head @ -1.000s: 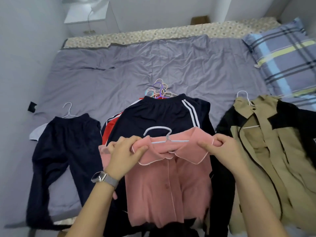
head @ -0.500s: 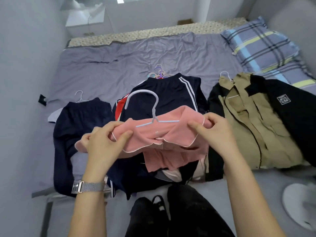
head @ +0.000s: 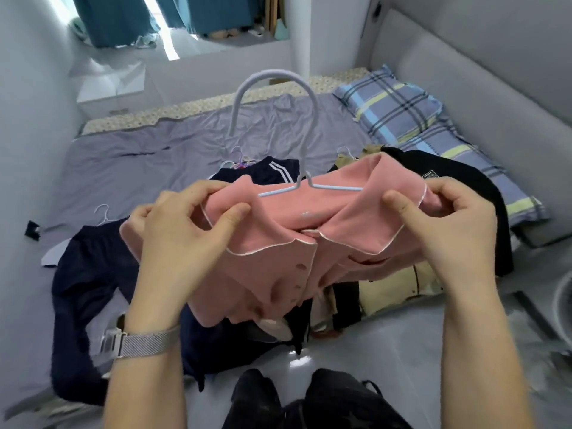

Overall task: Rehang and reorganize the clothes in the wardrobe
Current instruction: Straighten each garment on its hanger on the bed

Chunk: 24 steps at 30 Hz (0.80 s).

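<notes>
Pink shirt (head: pixel 309 243) on hanger (head: pixel 278 119) now higher, nearer, off bed (head: pixel 139 156).

Soft, even daylight enters from the window (head: pixel 173 23) at the top left, glaring there. Shadows are faint. Wide-angle bending curves the edges; the lower right corner smears.

We see the bed (head: pixel 148 156) beyond our hands: navy trousers (head: pixel 89 274) left of them, striped navy garment (head: pixel 272 173) behind, plaid pillows (head: pixel 399 109) far right
</notes>
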Tool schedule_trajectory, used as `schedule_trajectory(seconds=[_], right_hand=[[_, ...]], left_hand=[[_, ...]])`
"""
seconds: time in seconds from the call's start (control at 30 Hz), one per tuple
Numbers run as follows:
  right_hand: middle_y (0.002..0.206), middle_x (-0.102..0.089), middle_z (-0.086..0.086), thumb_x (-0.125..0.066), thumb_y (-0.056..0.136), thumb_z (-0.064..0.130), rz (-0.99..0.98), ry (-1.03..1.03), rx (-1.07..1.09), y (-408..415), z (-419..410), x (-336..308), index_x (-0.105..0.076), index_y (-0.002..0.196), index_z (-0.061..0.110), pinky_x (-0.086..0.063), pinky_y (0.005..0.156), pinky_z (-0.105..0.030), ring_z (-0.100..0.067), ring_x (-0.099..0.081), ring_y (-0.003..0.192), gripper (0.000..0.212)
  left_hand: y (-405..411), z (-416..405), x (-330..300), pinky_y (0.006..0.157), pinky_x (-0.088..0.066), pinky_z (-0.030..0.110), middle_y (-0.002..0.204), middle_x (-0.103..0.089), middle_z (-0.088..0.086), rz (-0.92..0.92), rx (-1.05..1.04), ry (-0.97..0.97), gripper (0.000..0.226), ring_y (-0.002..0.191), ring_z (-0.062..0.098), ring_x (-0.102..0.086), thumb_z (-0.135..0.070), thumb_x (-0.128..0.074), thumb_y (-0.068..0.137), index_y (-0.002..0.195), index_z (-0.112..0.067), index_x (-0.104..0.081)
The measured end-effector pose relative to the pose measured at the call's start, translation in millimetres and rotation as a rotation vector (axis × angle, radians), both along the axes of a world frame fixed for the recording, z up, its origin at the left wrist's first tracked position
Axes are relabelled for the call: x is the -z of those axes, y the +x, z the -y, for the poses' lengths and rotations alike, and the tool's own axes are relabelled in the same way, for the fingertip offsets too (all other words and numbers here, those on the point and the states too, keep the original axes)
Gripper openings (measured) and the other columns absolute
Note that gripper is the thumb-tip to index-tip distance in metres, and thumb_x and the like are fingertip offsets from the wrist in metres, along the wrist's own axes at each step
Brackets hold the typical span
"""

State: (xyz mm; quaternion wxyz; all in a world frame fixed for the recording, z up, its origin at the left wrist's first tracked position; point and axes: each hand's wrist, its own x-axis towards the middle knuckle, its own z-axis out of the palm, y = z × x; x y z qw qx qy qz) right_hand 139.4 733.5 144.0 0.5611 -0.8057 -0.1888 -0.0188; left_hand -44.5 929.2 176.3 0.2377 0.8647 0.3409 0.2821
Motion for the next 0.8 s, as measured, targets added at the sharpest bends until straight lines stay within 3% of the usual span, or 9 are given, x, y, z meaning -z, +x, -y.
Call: schedule_trajectory(seconds=[0.2,0.4,0.5,0.67,0.8], right_hand=[[0.073,-0.065,0.013,-0.073,0.056,0.065,0.079,-0.049,0.024,68.0,65.5,-10.7,-0.064,0.073,0.04,-0.051,0.081,-0.045,-0.023,-0.059,0.085,0.031],[0.08,-0.065,0.012,-0.067,0.052,0.07,0.117,-0.131,0.001,138.9,107.2,-22.6,-0.062,0.072,0.037,-0.047,0.09,-0.051,-0.024,-0.059,0.091,0.039],[0.076,-0.064,0.012,-0.066,0.051,0.072,0.093,-0.187,-0.015,166.8,114.0,-12.9,-0.061,0.071,0.036,-0.046,0.089,-0.054,-0.025,-0.059,0.088,0.042],[0.072,-0.056,0.021,-0.064,0.048,0.073,0.049,-0.243,0.006,212.1,117.5,4.7,-0.061,0.074,0.034,-0.045,0.091,-0.052,-0.023,-0.057,0.089,0.047],[0.073,-0.062,0.014,-0.066,0.05,0.071,-0.008,-0.237,0.051,251.0,118.5,18.0,-0.061,0.071,0.029,-0.048,0.087,-0.048,-0.023,-0.058,0.088,0.048]], left_hand=[[65.8,69.6,-4.3,0.096,-0.03,0.039,0.069,-0.062,-0.017,0.014,-0.026,-0.051,0.008,0.08,0.009,-0.055,-0.056,-0.057,0.074,0.081,-0.054,-0.055],[126.7,124.5,3.4,0.091,-0.023,0.032,0.076,-0.063,-0.02,0.028,-0.084,-0.089,0.011,0.082,0.007,-0.053,-0.056,-0.061,0.079,0.087,-0.049,-0.058],[151.5,132.4,17.5,0.091,-0.025,0.035,0.079,-0.065,-0.017,-0.047,-0.094,-0.129,0.023,0.084,0.007,-0.055,-0.062,-0.055,0.077,0.091,-0.045,-0.061],[199.9,129.3,34.4,0.089,-0.025,0.034,0.077,-0.063,-0.019,-0.131,-0.065,-0.186,0.014,0.083,0.005,-0.056,-0.058,-0.057,0.079,0.088,-0.047,-0.059],[253.8,114.3,40.2,0.088,-0.023,0.032,0.076,-0.063,-0.016,-0.147,-0.01,-0.174,0.01,0.084,0.007,-0.056,-0.055,-0.059,0.08,0.086,-0.047,-0.058]])
